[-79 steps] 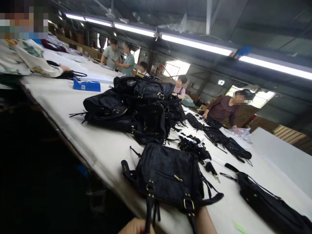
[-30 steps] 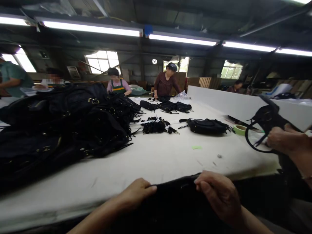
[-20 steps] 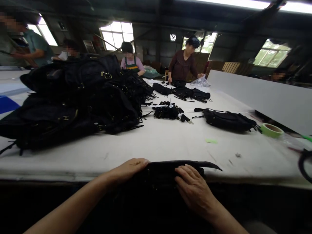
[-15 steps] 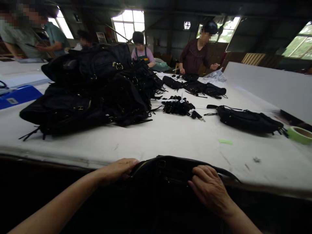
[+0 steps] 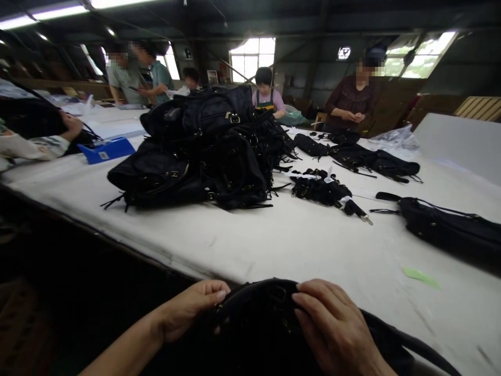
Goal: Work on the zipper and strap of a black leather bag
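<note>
A single head-worn view is taken, directed forward and down across the pale table (image 5: 183, 230). The left hand (image 5: 191, 309) and right hand (image 5: 337, 325) are framed close at the bottom; a window (image 5: 258, 48) is included far off, near the top.

Held bag (image 5: 250, 324): at the near edge of the table (image 5: 188, 240), left hand (image 5: 191, 305) at its left rim, right hand (image 5: 336, 324) farther right on the rim.
Bag pile (image 5: 203, 151): on the table, beyond the left hand.
Tape dispenser (image 5: 106, 151): left of the bag pile.
Strap bundle (image 5: 323, 190): just right of the bag pile.
Lone bag (image 5: 450, 230): right of the strap bundle.
Paper strip (image 5: 420, 277): before the lone bag.
Row of bags (image 5: 360, 156): behind the strap bundle.
</note>
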Tool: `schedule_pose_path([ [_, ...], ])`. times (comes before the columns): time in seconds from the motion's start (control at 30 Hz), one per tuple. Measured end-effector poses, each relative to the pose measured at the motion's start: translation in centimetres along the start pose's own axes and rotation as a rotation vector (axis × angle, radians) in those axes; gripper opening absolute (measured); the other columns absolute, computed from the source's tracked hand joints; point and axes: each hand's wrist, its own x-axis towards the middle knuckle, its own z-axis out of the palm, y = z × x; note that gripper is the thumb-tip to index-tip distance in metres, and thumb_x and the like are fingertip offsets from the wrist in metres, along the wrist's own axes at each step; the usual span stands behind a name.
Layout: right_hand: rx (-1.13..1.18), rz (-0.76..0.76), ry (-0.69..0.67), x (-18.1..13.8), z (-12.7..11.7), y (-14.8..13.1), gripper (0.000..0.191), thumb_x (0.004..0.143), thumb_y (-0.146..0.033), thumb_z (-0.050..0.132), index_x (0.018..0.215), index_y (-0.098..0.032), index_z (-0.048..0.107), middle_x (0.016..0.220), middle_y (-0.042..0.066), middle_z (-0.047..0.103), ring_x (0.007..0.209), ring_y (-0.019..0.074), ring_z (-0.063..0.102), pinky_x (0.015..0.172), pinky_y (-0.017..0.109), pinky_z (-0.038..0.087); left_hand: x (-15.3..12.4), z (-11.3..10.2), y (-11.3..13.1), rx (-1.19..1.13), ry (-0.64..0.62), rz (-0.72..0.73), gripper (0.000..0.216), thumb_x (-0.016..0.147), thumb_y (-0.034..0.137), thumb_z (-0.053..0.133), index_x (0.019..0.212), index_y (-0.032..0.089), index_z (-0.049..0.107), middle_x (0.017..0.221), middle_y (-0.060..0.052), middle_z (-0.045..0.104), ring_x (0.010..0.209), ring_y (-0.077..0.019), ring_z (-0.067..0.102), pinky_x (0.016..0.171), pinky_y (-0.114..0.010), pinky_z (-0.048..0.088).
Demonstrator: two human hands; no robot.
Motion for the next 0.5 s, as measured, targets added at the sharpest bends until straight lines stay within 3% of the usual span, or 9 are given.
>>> schedule_pose_path([
  [0.13,0.056,-0.072,-0.07,2.8,2.5,-1.2,0.027,0.089,-0.016,0.048,0.114,-0.017,0.059,0.102,0.01,0.066,0.088,0.0217,0.061,0.077,0.035,0.051,-2.6,0.7,-1.4,-0.184,0.11,-0.021,0.038,0.072,0.047,0.073,0.08,0.015,0.056,0.066,0.0,0.06,0.051,-0.0079,0.053,0.046,-0.016,0.038],
  [0.33,-0.017,-0.253,-0.092,3.0,4.8,0.7,0.02,0.088,-0.017,0.051,0.106,-0.014,0.061,0.067,0.004,0.061,0.056,0.0176,0.054,0.054,0.032,0.04,-5.3,2.5,-2.1,-0.558,0.211,0.012,0.035,0.069,0.039,0.076,0.082,0.019,0.052,0.076,0.0,0.064,0.059,-0.0119,0.062,0.039,-0.015,0.038],
  [0.43,-0.041,-0.322,-0.103,3.5,5.5,1.0,0.016,0.087,-0.022,0.054,0.1,-0.016,0.062,0.071,0.005,0.064,0.058,0.018,0.057,0.053,0.032,0.043,-5.5,3.3,-1.9,-0.606,0.176,0.065,0.036,0.069,0.044,0.075,0.082,0.021,0.05,0.08,-0.004,0.067,0.057,-0.0144,0.063,0.036,-0.016,0.035],
  [0.5,-0.036,-0.378,-0.085,4.3,6.2,0.1,0.018,0.086,-0.026,0.055,0.101,-0.02,0.064,0.079,0.006,0.067,0.062,0.0195,0.061,0.054,0.032,0.047,-5.6,3.8,-1.9,-0.654,0.175,0.145,0.036,0.066,0.042,0.078,0.079,0.02,0.054,0.078,-0.003,0.065,0.059,-0.0115,0.061,0.046,-0.017,0.041],
])
